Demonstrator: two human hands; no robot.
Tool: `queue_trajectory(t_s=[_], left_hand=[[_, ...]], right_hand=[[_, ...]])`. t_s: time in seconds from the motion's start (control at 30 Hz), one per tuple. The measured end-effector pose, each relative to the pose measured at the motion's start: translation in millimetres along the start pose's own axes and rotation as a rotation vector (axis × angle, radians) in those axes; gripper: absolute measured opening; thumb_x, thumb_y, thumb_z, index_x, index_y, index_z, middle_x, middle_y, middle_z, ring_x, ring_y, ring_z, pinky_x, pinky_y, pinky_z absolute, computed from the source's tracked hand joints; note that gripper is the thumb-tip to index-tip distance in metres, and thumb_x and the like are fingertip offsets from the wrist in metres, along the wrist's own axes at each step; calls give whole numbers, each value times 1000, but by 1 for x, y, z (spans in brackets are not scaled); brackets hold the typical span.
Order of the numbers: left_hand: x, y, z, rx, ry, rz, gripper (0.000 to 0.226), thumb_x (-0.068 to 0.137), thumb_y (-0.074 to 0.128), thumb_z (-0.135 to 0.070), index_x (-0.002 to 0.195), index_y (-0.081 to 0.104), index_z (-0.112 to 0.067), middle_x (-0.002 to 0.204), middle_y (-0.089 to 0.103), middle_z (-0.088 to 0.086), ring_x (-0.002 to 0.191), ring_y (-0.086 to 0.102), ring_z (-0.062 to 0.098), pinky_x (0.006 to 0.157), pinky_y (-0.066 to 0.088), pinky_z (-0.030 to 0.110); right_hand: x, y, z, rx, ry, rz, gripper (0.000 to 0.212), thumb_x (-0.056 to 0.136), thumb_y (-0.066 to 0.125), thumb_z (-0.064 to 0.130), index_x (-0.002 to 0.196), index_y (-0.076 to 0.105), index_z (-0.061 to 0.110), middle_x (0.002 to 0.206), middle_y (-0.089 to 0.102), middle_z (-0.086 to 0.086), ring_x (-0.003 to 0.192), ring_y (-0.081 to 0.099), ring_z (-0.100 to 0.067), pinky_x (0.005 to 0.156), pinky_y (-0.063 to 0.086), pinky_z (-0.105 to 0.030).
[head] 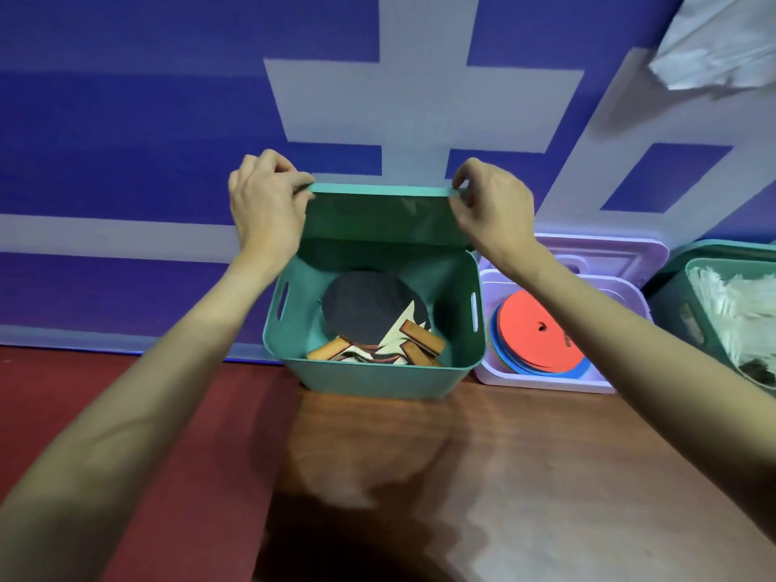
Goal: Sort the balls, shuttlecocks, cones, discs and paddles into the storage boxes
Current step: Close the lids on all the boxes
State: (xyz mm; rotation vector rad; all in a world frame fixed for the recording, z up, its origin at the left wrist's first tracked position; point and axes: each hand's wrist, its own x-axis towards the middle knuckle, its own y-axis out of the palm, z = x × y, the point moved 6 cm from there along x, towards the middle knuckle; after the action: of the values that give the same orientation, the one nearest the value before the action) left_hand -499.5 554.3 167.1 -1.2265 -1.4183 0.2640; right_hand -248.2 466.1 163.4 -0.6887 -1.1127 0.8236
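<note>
Both hands, the left hand (pixel 268 212) and the right hand (pixel 493 212), pinch the flat teal plastic lid (pixel 380 216) over the teal plastic box (pixel 373 378) of wooden paddles (pixel 373 312) just below, so closing looks next.

Both hands' grip on teal lid (pixel 380 216) over paddle box (pixel 373 371); left hand (pixel 268 207), right hand (pixel 493 207)

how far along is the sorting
Done: paddles lie in the teal box, discs in the lilac box. In hand: both hands, left and right, hold the teal lid above its box. Left: closing it; balls and cones aren't visible.
</note>
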Motion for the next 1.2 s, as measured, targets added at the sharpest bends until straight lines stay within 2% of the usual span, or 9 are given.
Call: queue_trajectory(t_s=[0.07,0.2,0.33,0.5,0.67,0.73,0.87,1.03,1.2], left_hand=[[-10,-12,0,-19,11,18,20,85,71,-21,103,74,-14,100,61,6,98,49,27,90,34,36],[-33,-19,6,-136,-28,140,20,75,79,-22,93,75,-15,104,61,4,101,53,24,90,38,37],[-71,-11,16,-271,-44,311,19,73,80,-14,88,68,-13,109,68,4,104,61,26,88,50,41],[-116,-2,22,-274,-52,373,25,72,81,-14,95,70,-12,98,72,0,93,64,24,80,49,37],[-146,7,31,-300,5,368,33,70,83,-11,103,75,-9,108,72,4,106,66,21,96,46,28],[-155,10,36,-305,24,365,34,69,83,-11,102,75,-8,109,72,3,110,64,20,101,42,31],[-171,22,48,-308,-67,436,32,73,81,-16,105,75,-15,117,69,-4,122,54,11,116,21,49],[-178,28,51,-373,-85,407,34,71,82,-13,104,75,-12,113,70,-3,121,53,9,109,36,51],[-186,31,55,-370,-72,410,32,75,79,-14,106,74,-13,116,68,-6,121,48,4,109,37,50]], right_hand=[[-11,-7,4,-4,-10,7,21,88,55,18,105,65,12,90,65,-6,88,59,-28,66,48,-36],[-46,-14,6,47,-59,13,15,85,66,20,92,71,8,88,55,-12,88,53,-31,62,44,-36],[-88,0,3,136,-129,166,24,73,78,16,89,64,4,100,53,-16,94,51,-33,79,43,-40],[-132,24,1,232,-91,340,30,86,66,15,110,54,5,106,62,-13,94,57,-33,78,47,-43],[-158,46,12,92,-307,410,19,88,58,16,105,57,8,106,61,-8,100,55,-32,79,48,-45],[-166,51,14,39,-342,406,19,89,58,17,104,56,7,107,60,-6,100,54,-31,79,48,-46],[-184,59,11,24,-342,356,27,85,64,12,111,60,3,117,62,-12,106,57,-39,82,52,-47],[-191,66,5,8,-335,323,34,84,70,15,116,63,6,125,62,-10,114,59,-36,90,52,-41],[-194,65,4,-8,-363,262,36,82,73,16,116,64,7,124,64,-10,112,61,-35,89,53,-40]])
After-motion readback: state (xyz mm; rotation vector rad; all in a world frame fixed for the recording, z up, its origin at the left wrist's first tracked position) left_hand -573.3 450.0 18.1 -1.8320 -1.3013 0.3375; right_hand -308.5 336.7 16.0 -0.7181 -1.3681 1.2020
